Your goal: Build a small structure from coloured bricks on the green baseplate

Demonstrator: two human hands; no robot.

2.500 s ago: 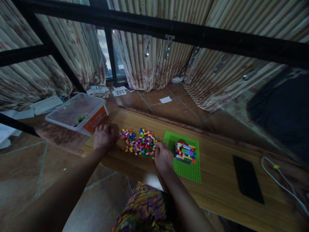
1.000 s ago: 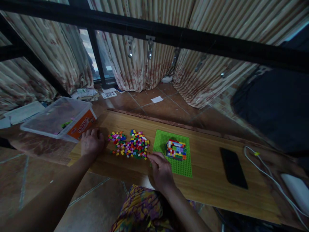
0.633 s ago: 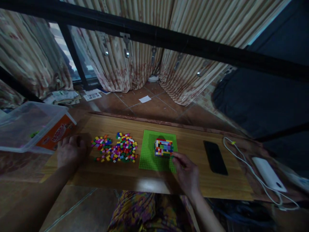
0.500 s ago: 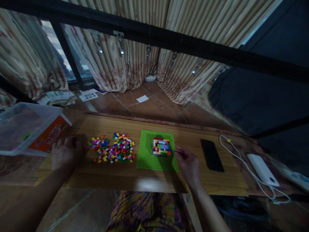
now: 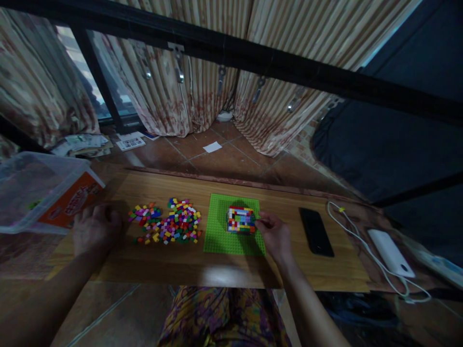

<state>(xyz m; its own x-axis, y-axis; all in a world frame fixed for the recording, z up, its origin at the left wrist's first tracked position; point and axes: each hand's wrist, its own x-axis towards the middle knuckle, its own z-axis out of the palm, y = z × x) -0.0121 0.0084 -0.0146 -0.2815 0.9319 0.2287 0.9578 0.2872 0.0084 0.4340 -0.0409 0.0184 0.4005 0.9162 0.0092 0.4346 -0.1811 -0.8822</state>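
Note:
A small block build of many-coloured toy bricks (image 5: 241, 220) stands on a green studded baseplate (image 5: 217, 241). At the right side of the build is my right hand (image 5: 275, 236), thumb and fingers pinched together. A tiny dark green brick appears to be between its fingertips, mostly hidden by them. My left hand (image 5: 94, 229) rests on the left end of the table, fingers curled in and nothing visible in them. Between that hand and the baseplate lies a loose pile of small coloured bricks (image 5: 181, 221).
A clear plastic box (image 5: 83, 166) with an orange label stands left, behind my left hand. A black phone (image 5: 316, 231) lies on the wooden table (image 5: 162, 267) to the right. Beyond it are a white power bank (image 5: 390, 253) and a white cable (image 5: 361, 241).
My right hand has moved a little left, bringing its fingertips from beside the build to its right edge. The left hand keeps its place on the table.

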